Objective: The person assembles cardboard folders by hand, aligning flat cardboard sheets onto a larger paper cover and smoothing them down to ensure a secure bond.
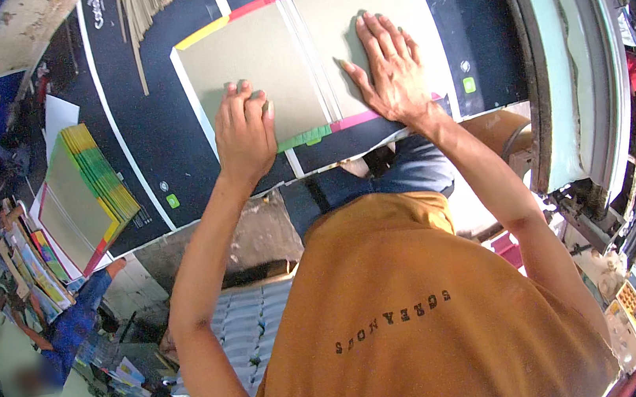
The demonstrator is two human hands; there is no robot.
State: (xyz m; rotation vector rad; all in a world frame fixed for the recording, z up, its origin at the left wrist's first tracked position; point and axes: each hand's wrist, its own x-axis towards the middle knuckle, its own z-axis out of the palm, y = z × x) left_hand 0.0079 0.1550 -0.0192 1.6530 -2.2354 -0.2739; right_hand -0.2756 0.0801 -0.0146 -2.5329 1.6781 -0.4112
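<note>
An open book cover of grey board [245, 57] lies flat in front of me on a dark printed sheet. Its two panels meet at a narrow spine with pale lines, and yellow, red, pink and green material is folded over its edges. My right hand [391, 70] rests flat on the right panel with its fingers stretched out and the thumb apart. On the left panel, near its lower edge, my left hand [243, 132] touches the board with fingers loosely bent and apart. Neither hand holds anything.
A stack of yellow-green edged covers [105, 177] stands at the table's left. Thin grey board strips [155, 4] lie at the far side. The dark sheet [139, 101] carries white lines. A pale ledge [554, 50] borders the right. A person in blue [79, 319] is at lower left.
</note>
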